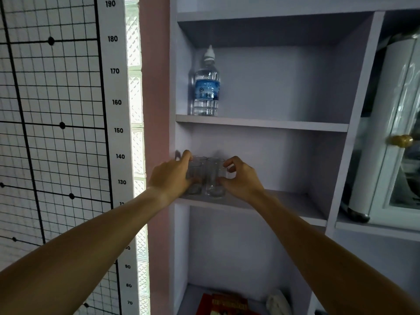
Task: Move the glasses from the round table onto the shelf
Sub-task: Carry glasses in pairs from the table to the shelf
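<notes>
We are facing a pale lilac shelf unit [261,126] set against a pink wall, with a measuring grid chart [56,110] to the left and a glass-doored cabinet [400,155] to the right. A water bottle [206,87] stands at the left end of the upper board.

In the head view, the glasses [213,178] sit on the middle board, bunched at its front left corner, close to the front edge. They are clear, straight-sided tumblers, hard to separate against the pale back panel; we count about four, though we cannot be sure. Our left hand [170,178] curls its fingers around the leftmost glass. Our right hand [241,178] pinches the rightmost one between thumb and fingertips.

The danger, we judge, lies in that front edge: pulling either hand back carelessly could drag a glass off. The glasses also touch or nearly touch, so a nudge might knock one into another.
</notes>
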Available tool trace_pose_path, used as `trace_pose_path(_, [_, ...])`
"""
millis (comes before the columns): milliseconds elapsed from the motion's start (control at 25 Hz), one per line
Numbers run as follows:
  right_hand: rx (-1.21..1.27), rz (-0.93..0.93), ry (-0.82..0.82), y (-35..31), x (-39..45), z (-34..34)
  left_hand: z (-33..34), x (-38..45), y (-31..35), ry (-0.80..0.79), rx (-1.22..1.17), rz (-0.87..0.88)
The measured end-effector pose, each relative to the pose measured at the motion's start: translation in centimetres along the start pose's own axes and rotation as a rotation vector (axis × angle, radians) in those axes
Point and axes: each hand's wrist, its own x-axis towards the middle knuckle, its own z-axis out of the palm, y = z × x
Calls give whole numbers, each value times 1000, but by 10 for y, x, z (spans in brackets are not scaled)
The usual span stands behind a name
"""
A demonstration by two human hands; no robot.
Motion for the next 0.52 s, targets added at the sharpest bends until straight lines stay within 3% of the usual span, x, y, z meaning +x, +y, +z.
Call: trace_pose_path(520, [43,6,-8,-6,0,9,10,-3,-6,-3,-37,16])
